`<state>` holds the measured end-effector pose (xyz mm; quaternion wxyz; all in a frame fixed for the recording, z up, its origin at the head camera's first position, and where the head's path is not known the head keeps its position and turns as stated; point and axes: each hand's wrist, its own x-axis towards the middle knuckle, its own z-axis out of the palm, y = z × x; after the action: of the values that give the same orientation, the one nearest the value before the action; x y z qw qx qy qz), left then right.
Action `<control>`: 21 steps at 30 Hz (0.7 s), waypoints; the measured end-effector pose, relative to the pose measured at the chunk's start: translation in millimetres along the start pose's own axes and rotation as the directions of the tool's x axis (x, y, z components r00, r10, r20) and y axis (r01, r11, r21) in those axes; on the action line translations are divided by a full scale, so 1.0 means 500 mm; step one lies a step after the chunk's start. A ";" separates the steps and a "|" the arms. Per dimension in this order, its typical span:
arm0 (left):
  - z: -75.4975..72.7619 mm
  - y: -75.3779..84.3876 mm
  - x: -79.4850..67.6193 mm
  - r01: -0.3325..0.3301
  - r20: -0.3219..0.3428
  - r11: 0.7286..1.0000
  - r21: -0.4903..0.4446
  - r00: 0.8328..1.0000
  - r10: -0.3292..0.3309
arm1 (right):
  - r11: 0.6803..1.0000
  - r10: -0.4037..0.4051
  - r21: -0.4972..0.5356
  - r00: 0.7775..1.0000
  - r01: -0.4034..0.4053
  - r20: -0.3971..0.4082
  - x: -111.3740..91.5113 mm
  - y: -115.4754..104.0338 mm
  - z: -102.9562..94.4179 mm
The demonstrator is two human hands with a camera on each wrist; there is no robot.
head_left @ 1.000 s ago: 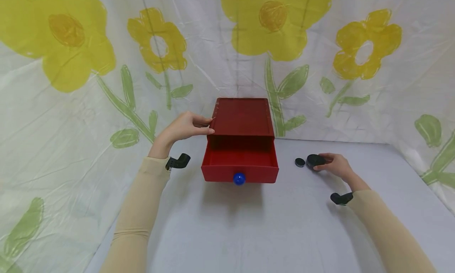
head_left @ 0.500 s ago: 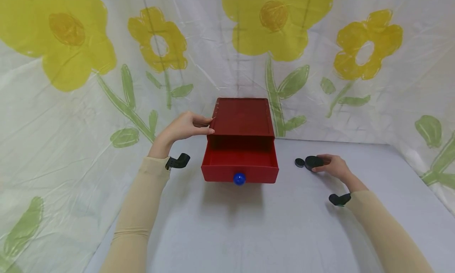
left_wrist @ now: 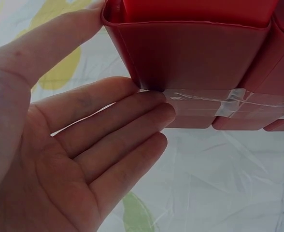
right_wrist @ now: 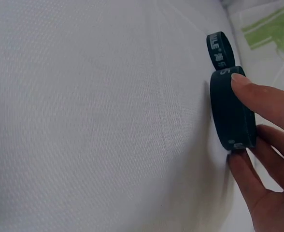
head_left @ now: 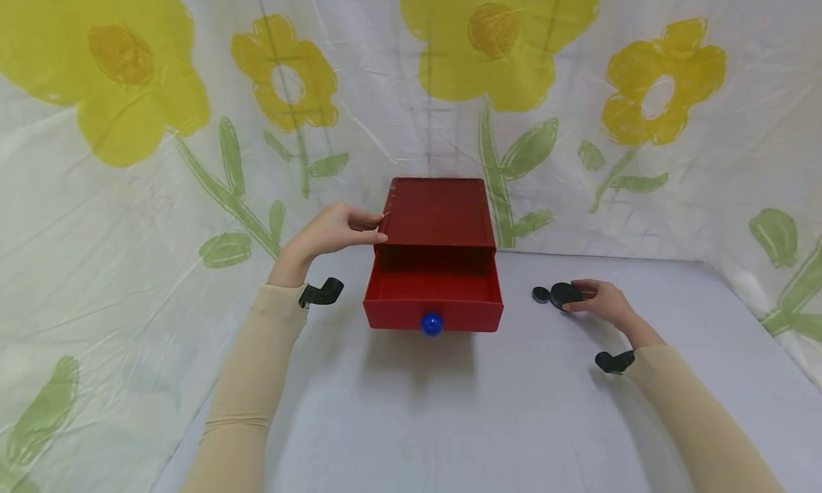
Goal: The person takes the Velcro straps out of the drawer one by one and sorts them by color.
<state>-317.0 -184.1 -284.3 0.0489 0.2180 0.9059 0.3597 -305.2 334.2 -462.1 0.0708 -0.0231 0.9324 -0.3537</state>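
Note:
A red box (head_left: 439, 211) has its drawer (head_left: 411, 315) pulled out, with a blue ball knob (head_left: 432, 324) on the front. My left hand (head_left: 334, 229) touches the box's left side with straight fingers (left_wrist: 127, 150), thumb tip at the front corner. To the right of the box, my right hand (head_left: 606, 302) grips a thick black disc (right_wrist: 231, 108) with white lettering, thumb on one side and fingers on the other. A smaller black disc (right_wrist: 221, 50) sits right beside the larger one on the white table.
A white cloth with printed yellow flowers (head_left: 493, 29) hangs behind and along the sides of the table (head_left: 514, 422). Black camera mounts (head_left: 323, 291) stick out from both wrists. Clear tape (left_wrist: 229, 102) runs across the box's side.
The larger disc, held in my right hand, has slid slightly left, up against the smaller disc. My left hand and the red box have stayed still.

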 end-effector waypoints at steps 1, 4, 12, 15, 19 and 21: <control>0.000 0.001 -0.001 -0.003 0.001 1.000 0.000 1.000 0.003 | 1.000 0.002 0.001 1.000 -0.002 -0.002 0.000 -0.001 0.000; 0.000 0.004 -0.002 -0.006 0.002 1.000 0.002 1.000 0.006 | 1.000 0.000 0.002 1.000 0.000 -0.009 0.000 0.000 0.000; 0.000 0.007 -0.003 -0.006 -0.002 1.000 0.008 1.000 0.006 | 1.000 0.001 -0.031 1.000 -0.001 -0.021 -0.011 -0.001 -0.007; 0.000 0.007 -0.003 -0.014 0.000 1.000 0.009 1.000 0.014 | 0.999 -0.001 -0.053 1.000 0.000 -0.023 -0.018 -0.003 -0.011; -0.001 0.007 -0.003 -0.016 0.002 1.000 0.007 1.000 0.015 | 0.997 -0.012 -0.072 1.000 0.010 -0.025 -0.027 -0.008 -0.018; -0.001 0.007 -0.003 -0.011 0.002 1.000 0.005 1.000 0.011 | 0.997 -0.019 -0.071 0.999 0.017 -0.029 -0.031 -0.012 -0.021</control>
<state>-314.2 -182.7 -281.7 0.0472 0.2237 0.9054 0.3577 -291.4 338.3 -448.5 0.0527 -0.0289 0.9450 -0.3214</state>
